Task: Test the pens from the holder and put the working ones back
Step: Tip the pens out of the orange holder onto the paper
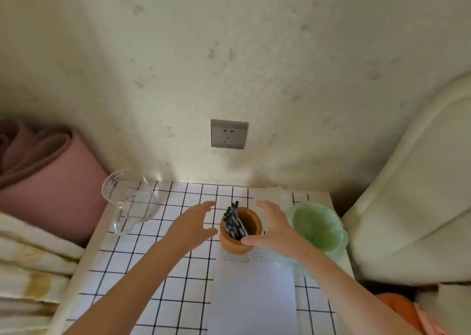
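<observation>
The holder (230,246) stands mid-frame between two spread hands. Its pens (233,221) point up, leaning left. The right hand (274,229) is nearer, thumb by the rim. The left hand (195,223) is just beside.

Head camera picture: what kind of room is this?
Probably a small bedroom or dorm corner: folded bedding lies beside a little grid-patterned table, with a wall socket behind, plus a pen holder and paper for writing.

Glass jug (132,202) L, green bin (337,232) R, wall socket (229,133).
</observation>
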